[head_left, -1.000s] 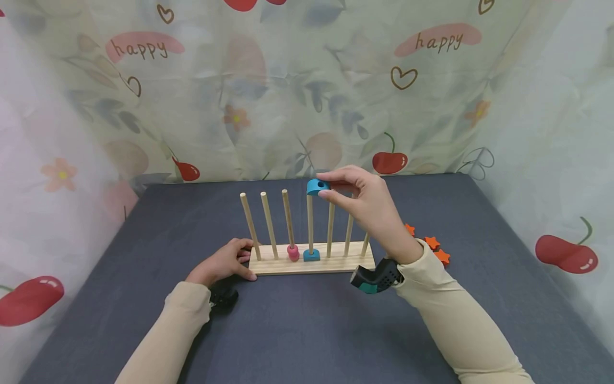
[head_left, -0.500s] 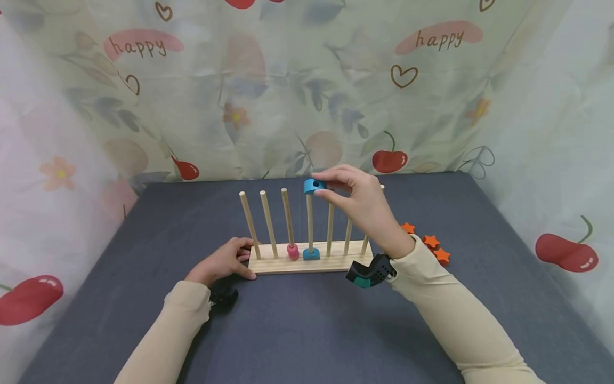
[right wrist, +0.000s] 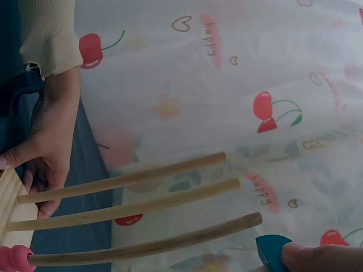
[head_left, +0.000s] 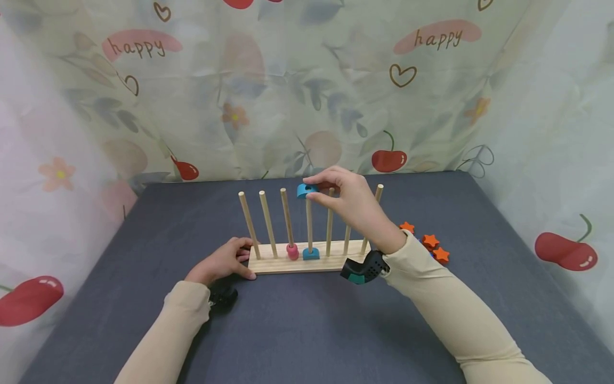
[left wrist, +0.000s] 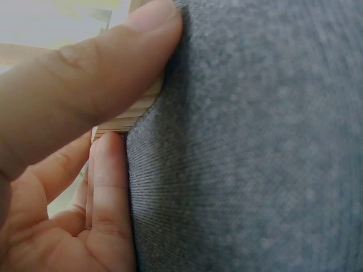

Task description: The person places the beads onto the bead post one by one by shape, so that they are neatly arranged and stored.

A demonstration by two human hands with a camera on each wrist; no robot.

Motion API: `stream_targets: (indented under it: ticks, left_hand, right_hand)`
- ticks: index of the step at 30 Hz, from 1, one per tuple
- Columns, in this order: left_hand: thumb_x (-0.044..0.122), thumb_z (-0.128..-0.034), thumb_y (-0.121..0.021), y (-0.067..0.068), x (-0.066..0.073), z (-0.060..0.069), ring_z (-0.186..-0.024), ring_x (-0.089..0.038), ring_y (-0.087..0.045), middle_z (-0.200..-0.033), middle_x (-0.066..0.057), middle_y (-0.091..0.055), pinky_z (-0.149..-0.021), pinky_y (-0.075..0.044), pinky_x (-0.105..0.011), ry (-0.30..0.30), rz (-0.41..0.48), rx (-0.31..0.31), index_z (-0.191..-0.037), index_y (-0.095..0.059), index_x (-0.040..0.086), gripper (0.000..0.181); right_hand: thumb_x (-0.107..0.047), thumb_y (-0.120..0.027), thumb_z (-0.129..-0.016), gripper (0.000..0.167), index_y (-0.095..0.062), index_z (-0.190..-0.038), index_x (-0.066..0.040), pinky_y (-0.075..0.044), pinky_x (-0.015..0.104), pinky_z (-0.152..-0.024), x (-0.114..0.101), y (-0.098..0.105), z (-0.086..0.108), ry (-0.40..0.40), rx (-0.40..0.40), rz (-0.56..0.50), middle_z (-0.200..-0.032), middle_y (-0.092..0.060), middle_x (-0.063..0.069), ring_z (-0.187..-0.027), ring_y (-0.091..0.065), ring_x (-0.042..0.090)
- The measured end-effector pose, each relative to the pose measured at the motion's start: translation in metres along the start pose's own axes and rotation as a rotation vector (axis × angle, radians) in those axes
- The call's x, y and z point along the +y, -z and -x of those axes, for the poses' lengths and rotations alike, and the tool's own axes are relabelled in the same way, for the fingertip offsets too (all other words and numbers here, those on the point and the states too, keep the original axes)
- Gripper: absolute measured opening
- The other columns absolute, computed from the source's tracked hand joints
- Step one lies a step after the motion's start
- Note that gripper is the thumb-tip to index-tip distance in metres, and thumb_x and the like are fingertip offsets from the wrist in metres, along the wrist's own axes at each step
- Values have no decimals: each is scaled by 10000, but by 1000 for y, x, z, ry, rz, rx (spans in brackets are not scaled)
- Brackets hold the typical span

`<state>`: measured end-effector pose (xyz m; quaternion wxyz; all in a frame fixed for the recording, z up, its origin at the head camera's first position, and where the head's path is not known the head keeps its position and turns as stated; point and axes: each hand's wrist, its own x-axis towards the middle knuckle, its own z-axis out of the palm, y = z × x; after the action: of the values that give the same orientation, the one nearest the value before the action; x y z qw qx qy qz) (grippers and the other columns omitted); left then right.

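A wooden peg board (head_left: 268, 265) carries a row of several upright pegs. My left hand (head_left: 223, 261) grips its left end; in the left wrist view the thumb (left wrist: 96, 73) lies along the board's edge (left wrist: 122, 122). My right hand (head_left: 352, 200) pinches a blue half-round block (head_left: 304, 190) with a hole at the top of the fourth peg (head_left: 309, 224). In the right wrist view that blue block (right wrist: 271, 250) sits at a peg tip; whether the peg has entered the hole is unclear. Another blue half-round block (head_left: 311, 254) lies at that peg's base.
Pink rounded beads (head_left: 292, 252) sit at the bottom of the third peg (head_left: 287, 218). Several orange star pieces (head_left: 430, 241) lie right of the board on the dark cloth (head_left: 307, 330), with bits of blue showing among them. A patterned curtain (head_left: 288, 96) hangs behind.
My right hand has moved left and slightly down, bringing the pinched blue block from the right to the fourth peg's top. My left hand stays on the board's end.
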<state>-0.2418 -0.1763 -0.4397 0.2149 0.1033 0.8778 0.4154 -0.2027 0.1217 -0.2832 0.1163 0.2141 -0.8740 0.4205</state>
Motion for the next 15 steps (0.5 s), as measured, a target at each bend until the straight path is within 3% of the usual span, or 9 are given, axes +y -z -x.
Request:
stream_targets:
  ticks: [15]
  left_hand:
    - [62,-664,-881,0,0,0,-1180,-314,-464,-1251,-187,-408,-1077,-407,-458,8,20,-5,-1357,-457,-25,816]
  right_hand:
    - [-201,-708,-879,266,-696,-1138,-144,-448,294,-726,3,-11,6,-39,55,-1,-928,-620,-2,-816,-522,155]
